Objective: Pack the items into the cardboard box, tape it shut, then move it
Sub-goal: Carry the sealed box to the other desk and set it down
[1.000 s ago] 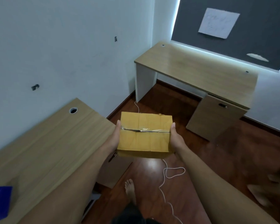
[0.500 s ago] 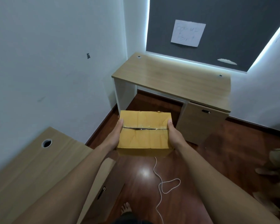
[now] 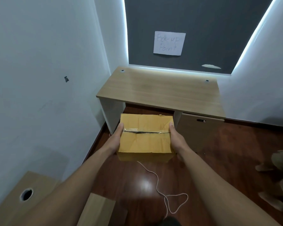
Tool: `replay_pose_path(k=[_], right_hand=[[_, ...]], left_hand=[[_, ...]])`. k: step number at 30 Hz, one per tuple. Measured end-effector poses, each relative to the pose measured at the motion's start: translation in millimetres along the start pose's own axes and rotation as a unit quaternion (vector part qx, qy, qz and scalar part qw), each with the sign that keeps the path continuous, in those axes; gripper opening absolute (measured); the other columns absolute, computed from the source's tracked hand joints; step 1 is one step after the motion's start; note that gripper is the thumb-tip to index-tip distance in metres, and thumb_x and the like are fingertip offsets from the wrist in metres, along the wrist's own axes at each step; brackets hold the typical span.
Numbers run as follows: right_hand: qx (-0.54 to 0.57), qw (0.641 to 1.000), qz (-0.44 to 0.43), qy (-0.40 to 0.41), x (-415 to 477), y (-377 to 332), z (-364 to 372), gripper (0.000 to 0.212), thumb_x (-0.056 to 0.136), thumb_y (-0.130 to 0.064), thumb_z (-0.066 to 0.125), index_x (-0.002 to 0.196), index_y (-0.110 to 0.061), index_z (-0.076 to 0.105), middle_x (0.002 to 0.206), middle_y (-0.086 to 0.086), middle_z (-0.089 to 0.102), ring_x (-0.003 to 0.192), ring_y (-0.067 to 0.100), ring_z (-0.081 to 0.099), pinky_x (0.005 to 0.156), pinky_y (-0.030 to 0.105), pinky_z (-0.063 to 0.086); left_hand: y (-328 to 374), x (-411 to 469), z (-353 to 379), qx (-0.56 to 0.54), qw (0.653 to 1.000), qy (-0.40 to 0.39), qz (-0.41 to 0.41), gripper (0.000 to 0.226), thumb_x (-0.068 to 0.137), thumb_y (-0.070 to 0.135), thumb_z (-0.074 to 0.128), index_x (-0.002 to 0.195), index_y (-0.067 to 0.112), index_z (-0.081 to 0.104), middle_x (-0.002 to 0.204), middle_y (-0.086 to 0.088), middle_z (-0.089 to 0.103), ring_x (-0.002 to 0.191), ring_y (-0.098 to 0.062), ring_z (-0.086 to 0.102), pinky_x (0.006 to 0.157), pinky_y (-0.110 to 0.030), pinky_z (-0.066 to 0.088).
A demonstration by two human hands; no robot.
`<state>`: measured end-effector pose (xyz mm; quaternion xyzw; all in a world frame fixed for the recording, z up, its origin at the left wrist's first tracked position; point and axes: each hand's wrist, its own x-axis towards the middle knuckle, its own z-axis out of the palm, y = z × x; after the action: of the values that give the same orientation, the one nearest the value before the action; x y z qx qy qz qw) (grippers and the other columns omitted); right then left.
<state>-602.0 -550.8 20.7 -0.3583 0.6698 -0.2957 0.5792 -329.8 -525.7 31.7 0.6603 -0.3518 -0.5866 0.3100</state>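
Yellow-brown rectangular cardboard box (image 3: 145, 136) is held in the air between both bare hands, above the dark red-brown glossy wood floor (image 3: 211, 160) and just in front of the front edge of the light wood-grain rectangular desk (image 3: 162, 90). It rests on no surface.

Left hand (image 3: 115, 140) is pressed flat against the box's left side, thumb tip lying on the top face at the seam. Right hand (image 3: 176, 138) mirrors it on the right side, thumb on the top right edge. Both hands are clamped on the box; the fingers under it are hidden.

Box top: two flaps meeting at a dark centre seam, covered by a strip of shiny clear tape (image 3: 145, 131) running from the left edge to the right edge. Cardboard is matte, creased and wrinkled, with a slightly dented near face.

Desk top is smooth laminate with a small round cable hole near each back corner; white side panel on the left, wood-tone drawer unit (image 3: 201, 129) under the right end.

White paper sheet (image 3: 169, 43), handwritten "Pick-up Point", is fixed on the dark grey matte wall panel (image 3: 203, 30) behind the desk.

Thin white cord (image 3: 157, 181) lies looped on the floor. A second wood-grain desk corner (image 3: 36, 181) with a round hole sits lower left.
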Motion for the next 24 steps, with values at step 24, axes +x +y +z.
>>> replay_pose_path(k=[24], right_hand=[[-0.002,0.999,-0.043,0.022,210.1,-132.3,-78.4,0.070,0.107,-0.074,0.026,0.153,-0.032,0.058,0.144,0.000,0.065,0.127,0.022,0.061,0.115,0.044,0.047]], left_hand=[[161.6,207.8,77.5,-0.013,1.000,-0.003,0.007,0.054,0.107,0.074,0.032,0.115,0.041,0.074,0.093,0.010,0.085,0.095,-0.015,0.080,0.086,-0.037,0.059]])
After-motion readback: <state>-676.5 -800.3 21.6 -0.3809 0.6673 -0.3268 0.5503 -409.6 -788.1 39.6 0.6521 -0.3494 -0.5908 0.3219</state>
